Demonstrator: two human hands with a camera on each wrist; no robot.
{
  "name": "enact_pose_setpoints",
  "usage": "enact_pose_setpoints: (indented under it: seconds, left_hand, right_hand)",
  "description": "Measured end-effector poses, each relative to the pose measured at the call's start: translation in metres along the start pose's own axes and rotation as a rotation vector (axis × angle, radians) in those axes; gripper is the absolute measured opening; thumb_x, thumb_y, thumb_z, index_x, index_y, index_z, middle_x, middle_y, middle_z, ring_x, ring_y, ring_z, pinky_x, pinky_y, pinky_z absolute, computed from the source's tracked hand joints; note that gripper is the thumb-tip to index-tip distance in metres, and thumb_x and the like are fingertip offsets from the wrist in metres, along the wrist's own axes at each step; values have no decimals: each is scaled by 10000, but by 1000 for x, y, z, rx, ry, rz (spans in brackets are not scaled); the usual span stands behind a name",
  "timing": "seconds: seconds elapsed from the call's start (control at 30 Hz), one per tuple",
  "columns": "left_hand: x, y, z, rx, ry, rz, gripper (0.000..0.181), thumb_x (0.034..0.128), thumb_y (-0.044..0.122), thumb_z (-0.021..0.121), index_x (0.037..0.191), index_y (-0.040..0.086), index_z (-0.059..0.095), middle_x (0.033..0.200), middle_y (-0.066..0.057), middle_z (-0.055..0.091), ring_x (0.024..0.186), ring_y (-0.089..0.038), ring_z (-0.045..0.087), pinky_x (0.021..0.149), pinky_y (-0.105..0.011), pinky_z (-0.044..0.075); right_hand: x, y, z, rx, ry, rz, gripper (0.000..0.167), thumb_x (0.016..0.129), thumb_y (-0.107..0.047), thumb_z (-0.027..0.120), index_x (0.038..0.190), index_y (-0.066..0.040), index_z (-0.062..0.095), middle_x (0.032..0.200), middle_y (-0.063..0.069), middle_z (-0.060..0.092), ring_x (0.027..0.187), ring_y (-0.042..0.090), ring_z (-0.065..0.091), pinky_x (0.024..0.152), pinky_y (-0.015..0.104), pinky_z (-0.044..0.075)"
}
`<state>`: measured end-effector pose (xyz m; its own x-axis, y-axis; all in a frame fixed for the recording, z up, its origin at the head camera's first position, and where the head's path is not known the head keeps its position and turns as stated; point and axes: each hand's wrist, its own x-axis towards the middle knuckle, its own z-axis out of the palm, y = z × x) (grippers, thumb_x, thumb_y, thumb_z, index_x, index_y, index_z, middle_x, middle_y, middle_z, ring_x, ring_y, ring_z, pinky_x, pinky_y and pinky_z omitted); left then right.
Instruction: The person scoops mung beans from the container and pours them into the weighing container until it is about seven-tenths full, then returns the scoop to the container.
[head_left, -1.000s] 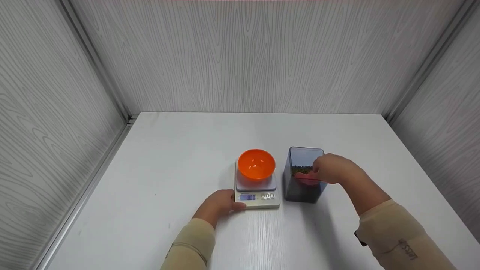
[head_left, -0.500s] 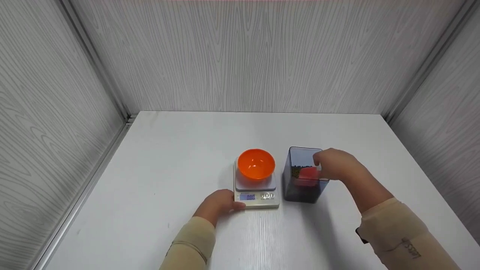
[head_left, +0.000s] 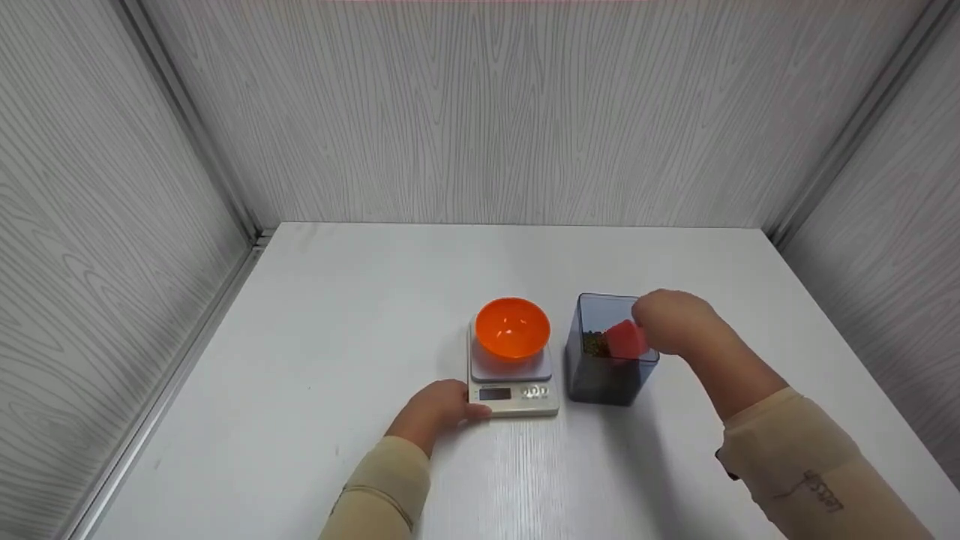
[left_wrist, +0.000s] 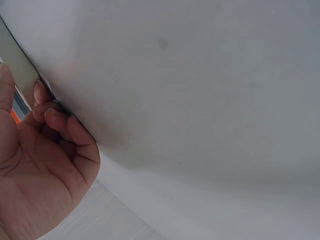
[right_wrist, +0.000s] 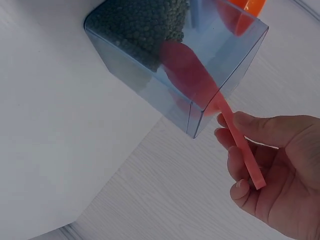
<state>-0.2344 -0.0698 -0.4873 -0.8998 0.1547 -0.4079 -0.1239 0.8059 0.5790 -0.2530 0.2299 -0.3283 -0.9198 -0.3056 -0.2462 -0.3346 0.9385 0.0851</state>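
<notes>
An orange bowl (head_left: 513, 329) stands on a white kitchen scale (head_left: 517, 405), whose display looks dark. My left hand (head_left: 441, 409) grips the scale's front left corner; in the left wrist view the fingers of that hand (left_wrist: 50, 160) curl at its edge. Right of the scale stands a clear bluish container (head_left: 609, 382) with small dark green grains (right_wrist: 145, 30) inside. My right hand (right_wrist: 280, 165) holds a red scoop (right_wrist: 245, 150) by its handle, thumb against fingers. The scoop's head dips inside the container by the grains; how much it holds cannot be seen.
A white table (head_left: 360, 300) bears everything. Pale wood-patterned panels (head_left: 480, 112) rise behind it and at both sides, with a metal strip (head_left: 180, 360) along the left edge.
My right hand has risen slightly and moved a little away, and the scoop has tilted within the container. The scale's lit display has gone dark. My left hand has stayed put.
</notes>
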Motion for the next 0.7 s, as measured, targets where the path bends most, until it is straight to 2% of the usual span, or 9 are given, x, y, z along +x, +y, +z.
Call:
enact_pose_setpoints:
  seconds: [0.1, 0.23, 0.37, 0.5, 0.7]
  left_hand:
    - [-1, -1, 0, -14, 2, -12, 415, 742, 422, 715, 1014, 118, 639, 866, -21, 584, 828, -229, 508, 907, -441, 403]
    - [-1, -1, 0, -29, 3, -19, 409, 739, 420, 718, 1010, 124, 639, 868, -20, 583, 833, -229, 508, 906, -443, 402]
    - [-1, -1, 1, -34, 4, -17, 385, 740, 415, 718, 987, 130, 641, 866, -20, 584, 835, -227, 507, 903, -438, 402]
    - [0, -2, 1, -19, 7, 1, 386, 743, 413, 715, 998, 132, 644, 881, -17, 592, 836, -223, 510, 914, -444, 395]
    - [2, -4, 3, -3, 9, 0, 395, 741, 430, 711, 1019, 157, 648, 914, 2, 598, 855, -220, 510, 935, -453, 381]
  right_hand:
    - [1, -4, 0, -55, 14, -14, 143, 729, 12, 652, 860, -43, 673, 670, 58, 567, 605, 206, 493, 533, 325, 452]
    - [2, -9, 2, -211, 137, -68, 129, 693, -18, 692, 816, -40, 664, 665, 79, 568, 594, 227, 495, 545, 359, 466]
    - [4, -12, 7, -352, 231, -104, 212, 646, -95, 760, 836, -52, 677, 724, 98, 591, 674, 263, 526, 615, 398, 472]
    - [5, -14, 12, -371, 236, -120, 223, 659, -123, 757, 859, -59, 682, 766, 102, 606, 720, 274, 533, 654, 408, 460]
    - [5, -15, 16, -336, 209, -147, 109, 717, -63, 689, 821, -39, 666, 722, 105, 599, 659, 270, 527, 645, 409, 469]
